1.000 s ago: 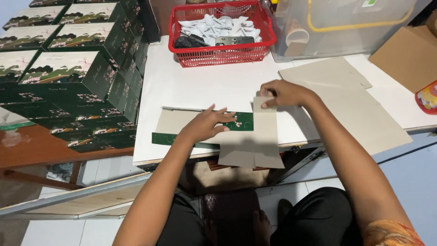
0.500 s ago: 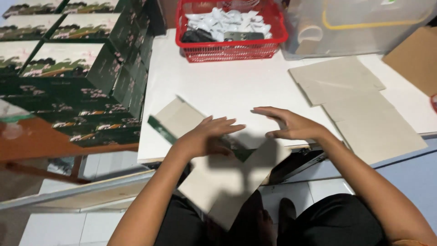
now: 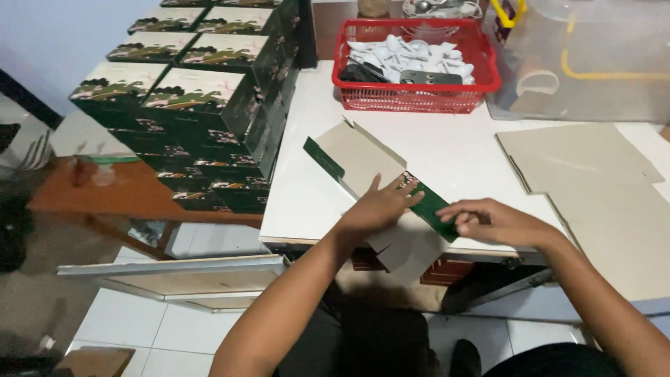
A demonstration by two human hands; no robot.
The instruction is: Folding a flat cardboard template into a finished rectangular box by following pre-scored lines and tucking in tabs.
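One flat grey-and-green box blank (image 3: 363,164) under both hands (image 3: 433,213).

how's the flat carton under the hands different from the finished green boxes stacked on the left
The flat carton is unfolded, lying grey side up on the white table, pressed by the left hand and right hand. The green boxes are fully formed, closed and stacked, printed tops showing. Both share dark green printed card.

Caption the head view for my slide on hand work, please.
Both hands, left hand and right hand, press a flat green-edged carton blank on a white table.
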